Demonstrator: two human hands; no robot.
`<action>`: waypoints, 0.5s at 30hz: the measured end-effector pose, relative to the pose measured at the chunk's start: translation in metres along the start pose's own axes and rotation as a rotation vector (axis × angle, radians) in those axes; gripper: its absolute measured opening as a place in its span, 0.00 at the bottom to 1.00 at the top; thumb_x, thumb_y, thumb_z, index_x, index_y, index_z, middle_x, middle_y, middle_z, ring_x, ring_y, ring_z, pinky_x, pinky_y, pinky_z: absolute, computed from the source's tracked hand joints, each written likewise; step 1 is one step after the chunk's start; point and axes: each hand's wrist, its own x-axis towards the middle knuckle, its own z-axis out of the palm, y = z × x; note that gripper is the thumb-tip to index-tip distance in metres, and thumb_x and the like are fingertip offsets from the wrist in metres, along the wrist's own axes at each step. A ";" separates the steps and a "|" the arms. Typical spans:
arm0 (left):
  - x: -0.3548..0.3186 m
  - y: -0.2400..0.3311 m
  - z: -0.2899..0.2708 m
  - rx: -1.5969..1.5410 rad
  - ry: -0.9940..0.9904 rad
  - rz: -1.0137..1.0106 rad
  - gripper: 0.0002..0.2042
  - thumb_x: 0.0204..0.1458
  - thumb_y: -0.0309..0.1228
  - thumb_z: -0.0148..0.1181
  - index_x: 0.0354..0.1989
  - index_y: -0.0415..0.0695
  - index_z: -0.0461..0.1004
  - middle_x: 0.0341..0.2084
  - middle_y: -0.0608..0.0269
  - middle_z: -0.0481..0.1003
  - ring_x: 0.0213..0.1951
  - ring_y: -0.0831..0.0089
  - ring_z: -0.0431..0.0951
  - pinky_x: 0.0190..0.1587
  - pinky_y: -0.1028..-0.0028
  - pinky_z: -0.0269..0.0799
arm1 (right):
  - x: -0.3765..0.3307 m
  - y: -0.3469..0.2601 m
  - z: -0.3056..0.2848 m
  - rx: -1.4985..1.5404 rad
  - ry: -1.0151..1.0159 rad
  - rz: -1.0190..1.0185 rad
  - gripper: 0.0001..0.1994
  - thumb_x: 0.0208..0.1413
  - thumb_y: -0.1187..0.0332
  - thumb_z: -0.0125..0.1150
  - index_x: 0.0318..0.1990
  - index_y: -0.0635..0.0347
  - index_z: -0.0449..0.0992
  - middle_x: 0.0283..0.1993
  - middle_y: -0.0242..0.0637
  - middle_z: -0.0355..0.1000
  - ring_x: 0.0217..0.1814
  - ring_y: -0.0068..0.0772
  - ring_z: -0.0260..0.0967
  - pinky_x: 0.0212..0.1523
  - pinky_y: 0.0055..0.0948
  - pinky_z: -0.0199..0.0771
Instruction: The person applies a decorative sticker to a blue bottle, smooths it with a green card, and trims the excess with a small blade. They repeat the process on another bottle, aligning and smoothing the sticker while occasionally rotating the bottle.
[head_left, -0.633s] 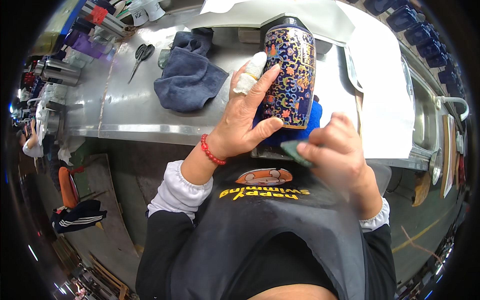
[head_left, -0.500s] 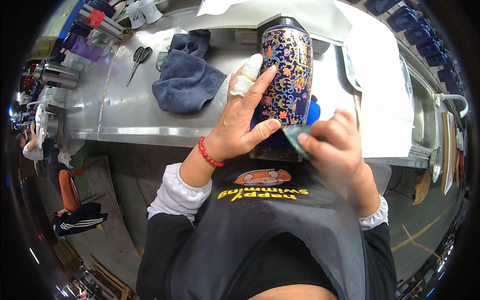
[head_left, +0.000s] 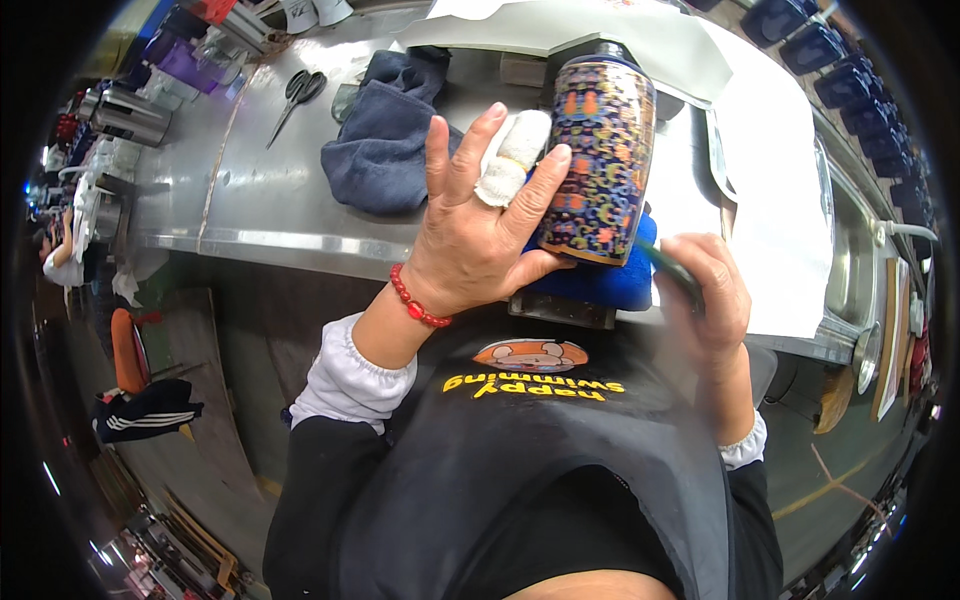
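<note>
A dark blue bottle (head_left: 603,150) with a colourful floral pattern lies with its neck pointing away from me; its pattern is smeared by motion. Under its near end is a bright blue cloth (head_left: 628,284). My left hand (head_left: 475,225) rests its forefinger and thumb against the bottle's left side. The other fingers are spread and raised, and one wears a white wrap (head_left: 515,160). Pinched in my right hand (head_left: 715,290) is a thin, dark green flat piece (head_left: 672,272), perhaps a scraper. Its tip is close to the bottle's lower right edge; blur hides whether they touch.
Left of the bottle lies a crumpled grey-blue cloth (head_left: 385,140), with black-handled scissors (head_left: 296,103) beyond it on the metal table (head_left: 270,190). White sheets (head_left: 775,200) cover the right side, beside a sink (head_left: 860,220). Several dark blue containers (head_left: 845,75) stand at the far right.
The bottle's pattern has turned from sharp to smeared. My right hand and the green piece have moved right, from the bottle's base to its side. My left fingers have spread further apart.
</note>
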 end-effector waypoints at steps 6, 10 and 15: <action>-0.002 0.004 0.006 -0.473 0.018 -0.088 0.43 0.56 0.58 0.61 0.73 0.40 0.60 0.62 0.46 0.71 0.72 0.45 0.55 0.76 0.51 0.31 | -0.007 -0.005 0.011 -0.317 -0.125 -0.115 0.28 0.44 0.83 0.62 0.57 0.55 0.81 0.64 0.50 0.72 0.58 0.50 0.71 0.57 0.41 0.75; -0.008 0.010 0.016 -0.746 0.001 -0.188 0.41 0.66 0.53 0.52 0.75 0.32 0.49 0.63 0.43 0.71 0.70 0.49 0.62 0.76 0.51 0.33 | -0.013 -0.013 0.013 -0.384 -0.193 -0.025 0.28 0.45 0.78 0.64 0.58 0.46 0.82 0.69 0.47 0.66 0.63 0.51 0.67 0.63 0.44 0.71; -0.012 0.009 0.020 -0.698 -0.068 -0.201 0.41 0.65 0.48 0.55 0.76 0.31 0.47 0.72 0.40 0.55 0.74 0.47 0.52 0.75 0.55 0.42 | -0.011 -0.014 0.016 -0.412 -0.206 -0.044 0.29 0.45 0.77 0.64 0.58 0.42 0.82 0.69 0.47 0.65 0.64 0.51 0.66 0.64 0.46 0.70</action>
